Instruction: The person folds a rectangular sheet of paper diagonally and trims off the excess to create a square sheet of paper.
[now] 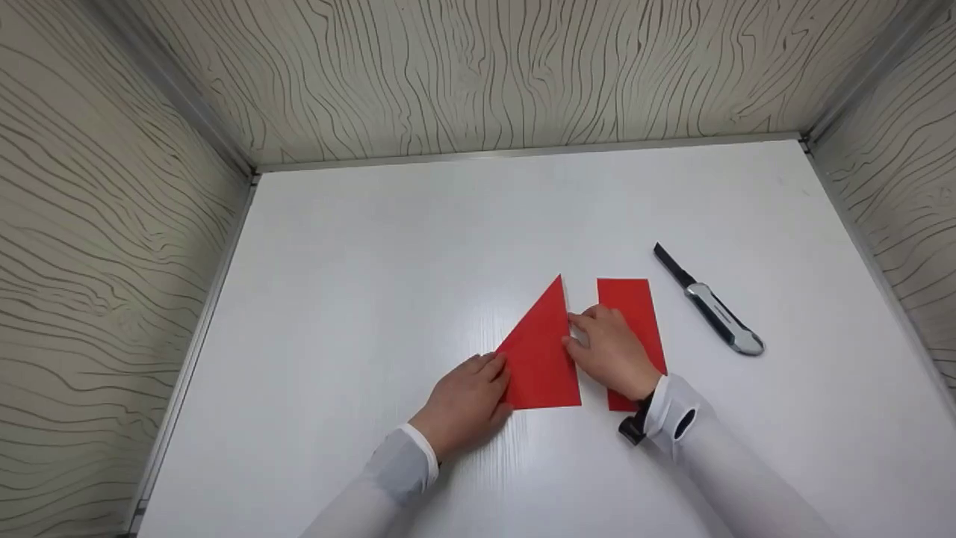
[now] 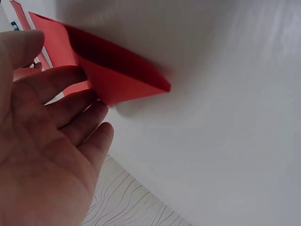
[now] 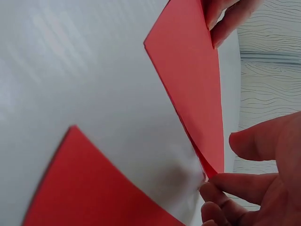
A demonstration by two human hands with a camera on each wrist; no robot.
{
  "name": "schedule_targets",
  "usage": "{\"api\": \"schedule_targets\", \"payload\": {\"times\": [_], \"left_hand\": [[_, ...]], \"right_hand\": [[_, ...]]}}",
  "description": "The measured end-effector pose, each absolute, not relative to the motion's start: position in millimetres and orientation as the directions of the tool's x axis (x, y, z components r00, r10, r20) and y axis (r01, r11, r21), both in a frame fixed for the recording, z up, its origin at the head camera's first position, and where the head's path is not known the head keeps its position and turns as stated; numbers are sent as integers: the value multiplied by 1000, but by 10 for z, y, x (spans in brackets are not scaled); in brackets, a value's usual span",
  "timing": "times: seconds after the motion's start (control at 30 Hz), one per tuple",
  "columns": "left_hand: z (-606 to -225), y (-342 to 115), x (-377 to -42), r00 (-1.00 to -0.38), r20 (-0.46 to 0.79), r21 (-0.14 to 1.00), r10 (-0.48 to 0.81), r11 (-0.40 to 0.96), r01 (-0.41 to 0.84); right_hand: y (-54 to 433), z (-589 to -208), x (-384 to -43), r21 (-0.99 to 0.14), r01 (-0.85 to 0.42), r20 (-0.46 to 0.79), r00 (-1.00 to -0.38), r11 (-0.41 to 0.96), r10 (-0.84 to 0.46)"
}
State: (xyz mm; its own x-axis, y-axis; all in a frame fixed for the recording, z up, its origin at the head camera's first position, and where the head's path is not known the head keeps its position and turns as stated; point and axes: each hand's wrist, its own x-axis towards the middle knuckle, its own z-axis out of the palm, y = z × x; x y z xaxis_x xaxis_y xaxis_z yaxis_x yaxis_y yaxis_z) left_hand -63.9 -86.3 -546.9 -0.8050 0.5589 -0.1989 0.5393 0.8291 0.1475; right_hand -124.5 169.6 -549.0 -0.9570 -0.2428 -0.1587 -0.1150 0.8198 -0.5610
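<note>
A folded piece of red paper [image 1: 541,355] with a slanted upper left edge lies between the two hands. Its fold bulges up into an open pocket in the left wrist view. The left hand [image 1: 467,403] has its fingertips against the paper's left side, with fingers [image 2: 89,108] loosely extended. At the opposite edge is the right hand [image 1: 609,351], its index fingertip touching the paper near the upper end. In the right wrist view the right thumb [image 3: 254,141] stands apart from the sheet. Beneath the right hand lies a red paper strip [image 1: 631,299], partly hidden by the wrist.
To the right of the strip, a utility knife [image 1: 721,317] with a dark blade and a grey-and-black handle lies on the white table [image 1: 358,261]. Wood-patterned panels [image 1: 478,75] enclose the table at the back and both sides.
</note>
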Motion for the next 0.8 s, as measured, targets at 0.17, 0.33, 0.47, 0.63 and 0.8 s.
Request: {"api": "schedule_targets", "payload": {"times": [0.17,0.33,0.47,0.63,0.8], "left_hand": [[-5448,-861,-629,-805,-216,153,552,834,530],[-5460,-870,-626,-802,-213,153,558,830,537],[-5469,-899,-627,-800,-219,222,559,827,517],[-5427,-942,-671,-820,-221,446,527,803,396],[-5339,-991,-730,-876,-219,740,430,659,139]], "right_hand": [[1652,-5512,-1241,-625,-105,-137,-961,774,-242],[1609,-5531,-1248,-805,60,-212,-958,590,-192],[1582,-5544,-1247,-876,158,-262,-949,457,-175],[1555,-5495,-1214,-914,197,-269,-949,356,-165],[1533,-5333,-1148,-955,214,-249,-954,205,-166]]}}
